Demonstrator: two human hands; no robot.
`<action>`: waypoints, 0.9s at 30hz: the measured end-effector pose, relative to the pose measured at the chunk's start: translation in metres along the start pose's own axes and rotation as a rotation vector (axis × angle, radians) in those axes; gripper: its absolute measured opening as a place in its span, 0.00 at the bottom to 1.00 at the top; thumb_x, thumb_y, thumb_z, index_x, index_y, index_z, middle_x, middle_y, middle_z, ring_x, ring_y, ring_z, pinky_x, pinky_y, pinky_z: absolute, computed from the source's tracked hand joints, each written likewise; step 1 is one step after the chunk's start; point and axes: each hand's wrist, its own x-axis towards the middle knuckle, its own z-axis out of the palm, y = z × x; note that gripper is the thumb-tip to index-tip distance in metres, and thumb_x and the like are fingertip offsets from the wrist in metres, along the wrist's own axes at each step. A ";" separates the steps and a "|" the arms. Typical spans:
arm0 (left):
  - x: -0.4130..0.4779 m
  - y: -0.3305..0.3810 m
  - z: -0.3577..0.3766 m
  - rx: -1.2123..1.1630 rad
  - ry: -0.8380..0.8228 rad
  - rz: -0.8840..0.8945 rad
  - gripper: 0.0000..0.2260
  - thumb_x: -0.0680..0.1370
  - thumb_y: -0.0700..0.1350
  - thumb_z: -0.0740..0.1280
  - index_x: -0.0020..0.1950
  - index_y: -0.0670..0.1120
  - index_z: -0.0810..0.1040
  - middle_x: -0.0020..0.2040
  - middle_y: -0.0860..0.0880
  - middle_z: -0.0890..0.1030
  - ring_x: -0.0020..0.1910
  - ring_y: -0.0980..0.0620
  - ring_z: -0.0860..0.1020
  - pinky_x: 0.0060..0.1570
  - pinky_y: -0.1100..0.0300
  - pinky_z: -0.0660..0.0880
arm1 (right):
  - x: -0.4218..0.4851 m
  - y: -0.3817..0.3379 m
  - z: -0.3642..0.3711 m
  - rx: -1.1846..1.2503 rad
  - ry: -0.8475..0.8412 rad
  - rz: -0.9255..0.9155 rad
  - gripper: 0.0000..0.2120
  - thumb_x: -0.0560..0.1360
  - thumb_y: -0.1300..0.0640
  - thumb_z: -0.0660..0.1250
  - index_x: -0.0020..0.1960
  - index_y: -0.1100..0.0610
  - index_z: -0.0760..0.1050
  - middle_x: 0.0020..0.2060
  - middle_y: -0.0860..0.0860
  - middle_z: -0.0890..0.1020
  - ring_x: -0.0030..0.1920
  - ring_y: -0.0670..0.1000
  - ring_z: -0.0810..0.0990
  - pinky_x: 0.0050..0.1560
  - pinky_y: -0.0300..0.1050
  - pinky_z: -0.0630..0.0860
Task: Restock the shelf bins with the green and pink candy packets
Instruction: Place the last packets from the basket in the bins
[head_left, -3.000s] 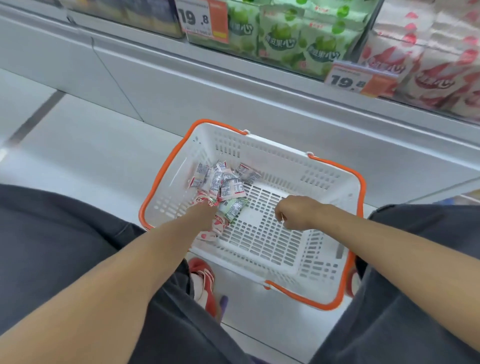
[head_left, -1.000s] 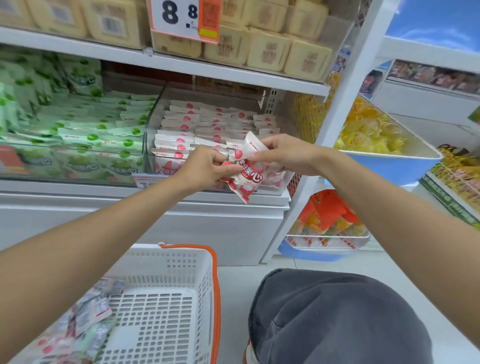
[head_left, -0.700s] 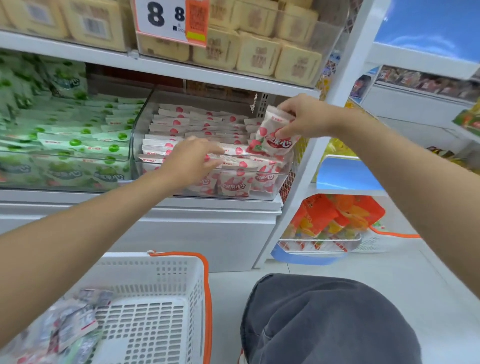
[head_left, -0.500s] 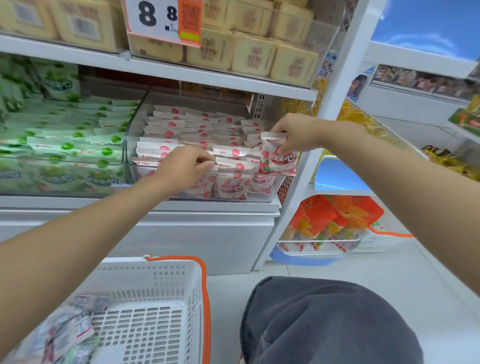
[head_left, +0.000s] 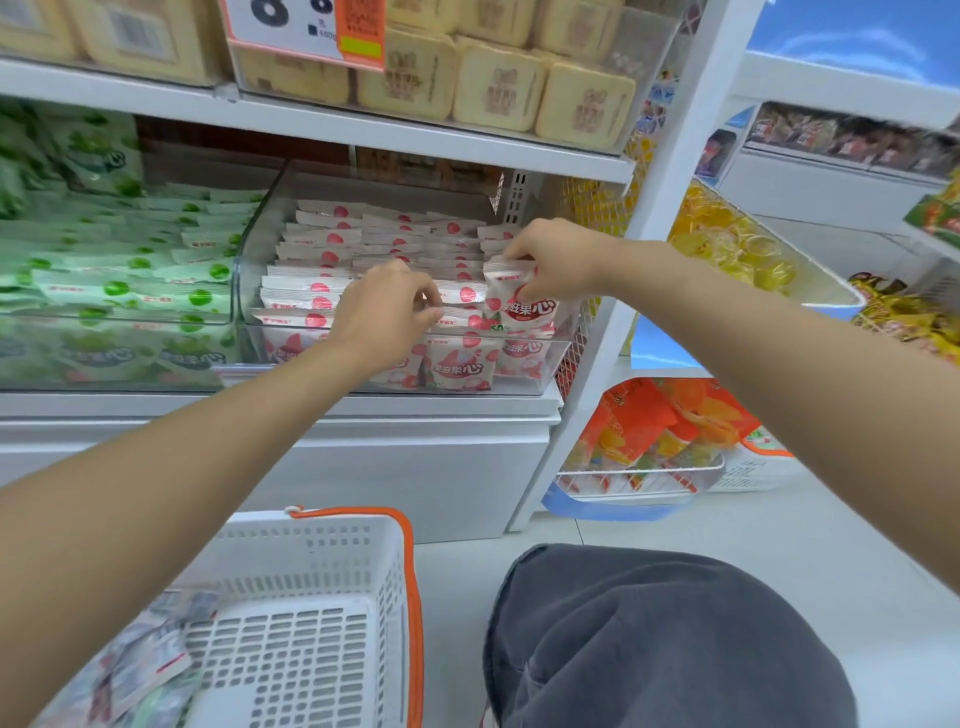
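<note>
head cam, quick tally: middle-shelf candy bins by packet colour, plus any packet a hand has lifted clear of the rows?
Green-packet bin: 1
Pink-packet bin: 1
Pink packet in the grip of the right hand: 1
Total: 3

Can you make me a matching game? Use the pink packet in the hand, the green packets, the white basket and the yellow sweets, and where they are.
Things: 1 pink packet; 2 green packets; 3 white basket; 4 yellow sweets.
Places: A down beside the grey knee; B in the tub right of the white post; C pinched by the right hand; D in the left clear bin.
Pairs: 1-C, 2-D, 3-A, 4-B.
</note>
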 end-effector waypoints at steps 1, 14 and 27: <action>0.002 0.001 -0.001 0.001 0.000 -0.019 0.04 0.78 0.50 0.68 0.47 0.52 0.82 0.48 0.51 0.75 0.46 0.50 0.76 0.47 0.52 0.77 | 0.001 0.000 0.002 -0.001 -0.001 -0.003 0.10 0.73 0.59 0.72 0.39 0.58 0.72 0.35 0.48 0.70 0.40 0.53 0.69 0.34 0.46 0.62; 0.007 0.004 0.001 -0.035 0.006 -0.089 0.07 0.79 0.44 0.66 0.44 0.49 0.81 0.52 0.51 0.75 0.46 0.49 0.77 0.44 0.54 0.75 | 0.009 0.021 0.028 -0.041 -0.174 0.101 0.11 0.71 0.59 0.73 0.37 0.58 0.71 0.33 0.52 0.71 0.33 0.52 0.67 0.33 0.46 0.64; 0.008 -0.004 0.003 -0.113 -0.015 -0.077 0.06 0.79 0.45 0.67 0.43 0.50 0.80 0.49 0.50 0.78 0.45 0.51 0.76 0.46 0.55 0.74 | 0.023 0.020 0.034 0.003 -0.305 0.169 0.15 0.73 0.59 0.71 0.32 0.56 0.67 0.32 0.51 0.70 0.32 0.51 0.66 0.34 0.43 0.64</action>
